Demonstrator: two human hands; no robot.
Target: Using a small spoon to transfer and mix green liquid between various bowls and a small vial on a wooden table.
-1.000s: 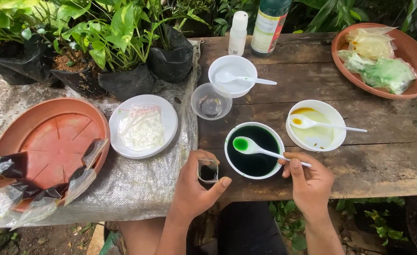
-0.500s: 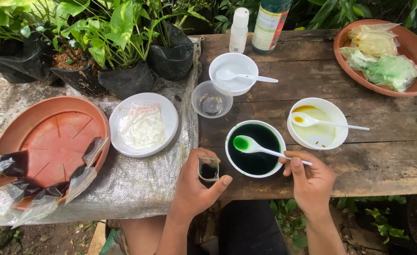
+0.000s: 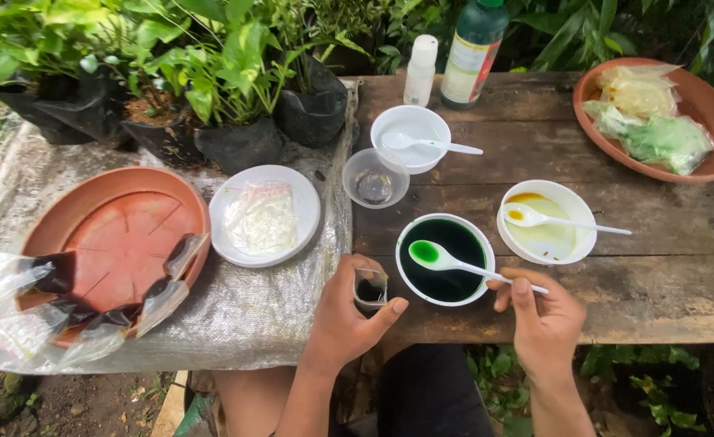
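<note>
While the left hand (image 3: 349,311) stays pinching a small pouch (image 3: 370,286), right fingers (image 3: 512,283) keep gripping the spoon (image 3: 442,258), seemingly unmoved over the green bowl (image 3: 446,260).

Bowl of liquid (image 3: 446,260) at table (image 3: 656,283) front edge, spoon (image 3: 454,260) resting in it. Left hand (image 3: 349,311) with small bag (image 3: 370,287) just left of it, right hand (image 3: 543,316) on spoon handle to its right. Second bowl (image 3: 547,221) right, third bowl (image 3: 410,138) behind, clear cup (image 3: 375,178) between. Plate (image 3: 265,214) and saucer (image 3: 114,243) further left, bottles (image 3: 474,53) at back
</note>
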